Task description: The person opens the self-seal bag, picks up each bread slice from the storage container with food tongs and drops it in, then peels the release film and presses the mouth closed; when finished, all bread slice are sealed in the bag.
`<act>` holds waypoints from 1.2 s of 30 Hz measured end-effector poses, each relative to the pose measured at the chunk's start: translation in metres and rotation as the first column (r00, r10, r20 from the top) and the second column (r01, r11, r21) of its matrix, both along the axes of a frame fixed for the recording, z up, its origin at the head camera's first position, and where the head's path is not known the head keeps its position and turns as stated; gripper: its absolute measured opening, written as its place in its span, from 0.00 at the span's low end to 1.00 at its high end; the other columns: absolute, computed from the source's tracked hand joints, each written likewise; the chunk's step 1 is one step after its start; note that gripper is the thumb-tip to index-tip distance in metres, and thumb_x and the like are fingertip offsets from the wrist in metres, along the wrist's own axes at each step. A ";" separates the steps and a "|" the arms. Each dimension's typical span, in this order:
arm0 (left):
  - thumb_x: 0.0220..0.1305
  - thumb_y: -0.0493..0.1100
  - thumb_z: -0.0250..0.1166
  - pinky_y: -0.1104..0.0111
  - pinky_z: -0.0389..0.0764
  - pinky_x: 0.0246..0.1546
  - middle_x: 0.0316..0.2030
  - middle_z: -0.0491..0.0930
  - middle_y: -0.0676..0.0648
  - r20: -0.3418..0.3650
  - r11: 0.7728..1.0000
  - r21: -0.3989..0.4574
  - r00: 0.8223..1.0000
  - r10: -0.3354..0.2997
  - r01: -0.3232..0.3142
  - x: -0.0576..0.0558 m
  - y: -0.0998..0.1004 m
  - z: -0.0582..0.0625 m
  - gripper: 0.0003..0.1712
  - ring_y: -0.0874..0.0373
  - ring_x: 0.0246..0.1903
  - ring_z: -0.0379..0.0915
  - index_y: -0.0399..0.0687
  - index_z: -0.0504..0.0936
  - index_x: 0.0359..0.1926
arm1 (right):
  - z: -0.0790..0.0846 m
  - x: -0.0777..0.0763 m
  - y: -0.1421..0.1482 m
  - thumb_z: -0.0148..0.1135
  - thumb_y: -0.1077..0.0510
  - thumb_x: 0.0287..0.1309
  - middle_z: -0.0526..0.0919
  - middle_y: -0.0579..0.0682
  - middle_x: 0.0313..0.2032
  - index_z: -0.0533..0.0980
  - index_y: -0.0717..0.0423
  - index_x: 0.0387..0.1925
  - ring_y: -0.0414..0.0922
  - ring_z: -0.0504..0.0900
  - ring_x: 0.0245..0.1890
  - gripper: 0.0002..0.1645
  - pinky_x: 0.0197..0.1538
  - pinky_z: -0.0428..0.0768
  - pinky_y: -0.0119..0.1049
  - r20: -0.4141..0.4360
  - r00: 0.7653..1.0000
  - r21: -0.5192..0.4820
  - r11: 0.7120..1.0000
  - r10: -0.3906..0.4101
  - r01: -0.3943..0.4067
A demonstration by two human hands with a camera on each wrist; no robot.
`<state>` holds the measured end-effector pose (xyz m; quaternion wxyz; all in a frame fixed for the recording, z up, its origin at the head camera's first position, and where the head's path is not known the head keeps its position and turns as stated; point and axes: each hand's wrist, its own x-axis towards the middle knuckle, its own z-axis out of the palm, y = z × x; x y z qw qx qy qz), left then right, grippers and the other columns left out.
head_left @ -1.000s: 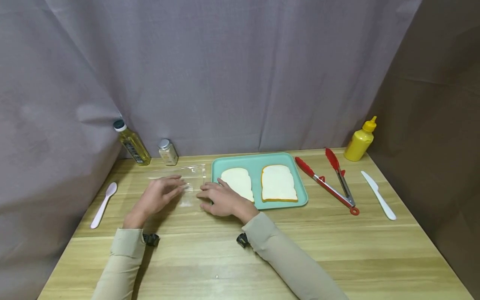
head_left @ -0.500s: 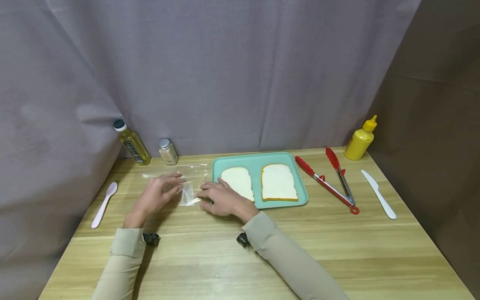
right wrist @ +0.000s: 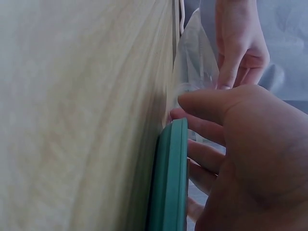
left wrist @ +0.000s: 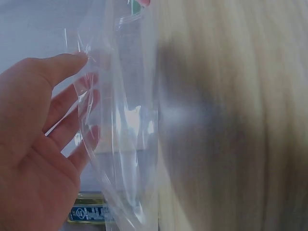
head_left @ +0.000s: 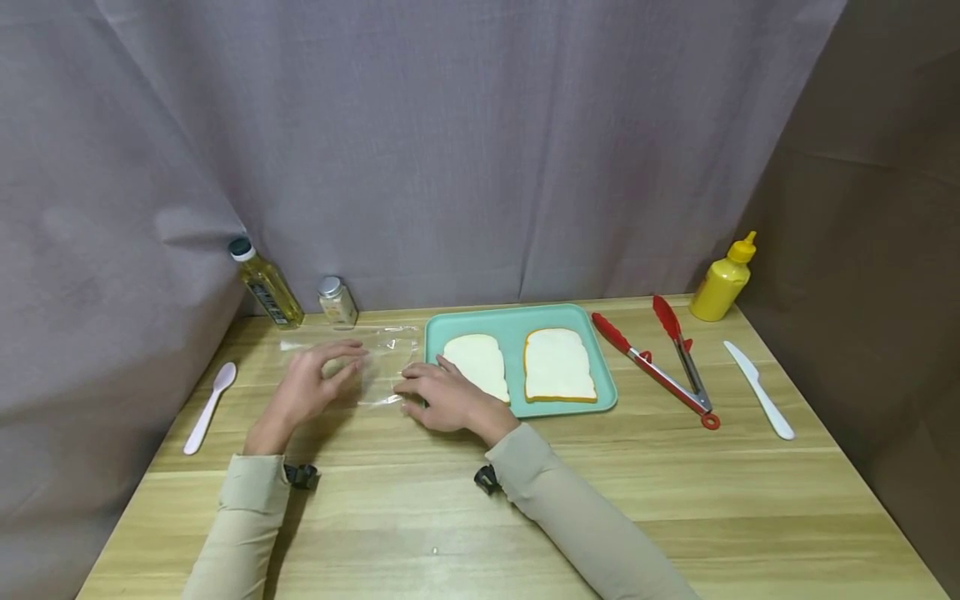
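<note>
A clear plastic bag [head_left: 385,367] lies on the wooden table, left of a green tray [head_left: 513,321]. My left hand [head_left: 307,387] pinches its film; in the left wrist view the thumb [left wrist: 72,62] is in front of the bag's edge and the other fingers show through behind it. At the tray's left end, my right hand [head_left: 444,400] reaches over the rim and pinches the bag's near right part between thumb and index finger. On the tray are two slices of bread, one whitish [head_left: 476,362] partly under the right hand, one brown-crusted [head_left: 558,365].
Behind the bag stand an oil bottle [head_left: 267,287] and a small jar [head_left: 337,302]. A pale spoon [head_left: 211,408] lies at left. Right of the tray are red tongs [head_left: 663,377], a yellow squeeze bottle [head_left: 722,283] and a white knife [head_left: 759,390]. Grey cloth [head_left: 450,150] hangs behind.
The bag's film has spread and shifted, its glints changing place. My left hand has risen slightly toward the back of the table. My right hand has stayed put.
</note>
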<state>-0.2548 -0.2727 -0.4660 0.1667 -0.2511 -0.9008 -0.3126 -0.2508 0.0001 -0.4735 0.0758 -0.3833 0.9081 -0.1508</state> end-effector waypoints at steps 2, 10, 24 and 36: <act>0.67 0.30 0.75 0.40 0.81 0.67 0.58 0.88 0.34 -0.015 1.000 0.013 1.000 0.006 -0.006 0.000 -0.001 0.002 0.14 0.33 0.60 0.85 0.37 0.90 0.52 | -0.001 0.000 0.000 0.55 0.47 0.83 0.71 0.49 0.80 0.76 0.43 0.75 0.48 0.63 0.84 0.25 0.88 0.50 0.64 -0.005 1.000 -0.003 1.000 -0.005 0.005; 0.67 0.30 0.74 0.46 0.83 0.63 0.54 0.91 0.39 -0.057 0.998 0.050 0.998 0.031 -0.028 0.001 -0.006 0.007 0.13 0.39 0.55 0.89 0.40 0.91 0.52 | 0.000 -0.002 0.001 0.50 0.70 0.71 0.70 0.48 0.81 0.78 0.43 0.73 0.48 0.62 0.85 0.35 0.88 0.48 0.63 0.023 1.000 -0.019 1.000 -0.018 0.019; 0.67 0.31 0.74 0.44 0.83 0.64 0.55 0.91 0.39 -0.012 0.999 0.042 1.000 0.028 -0.028 0.000 -0.003 0.005 0.13 0.37 0.58 0.87 0.40 0.91 0.52 | 0.001 -0.008 0.004 0.48 0.62 0.82 0.78 0.50 0.75 0.82 0.48 0.68 0.51 0.69 0.81 0.24 0.87 0.54 0.63 0.002 1.000 -0.128 0.991 -0.024 0.024; 0.67 0.31 0.75 0.45 0.83 0.64 0.55 0.91 0.40 -0.033 0.999 0.029 0.999 0.015 -0.014 -0.001 -0.004 0.003 0.14 0.39 0.57 0.88 0.42 0.91 0.52 | 0.005 -0.015 0.049 0.60 0.56 0.79 0.88 0.48 0.62 0.84 0.51 0.63 0.51 0.83 0.67 0.18 0.72 0.79 0.52 -0.089 0.976 -0.393 0.907 -0.199 0.149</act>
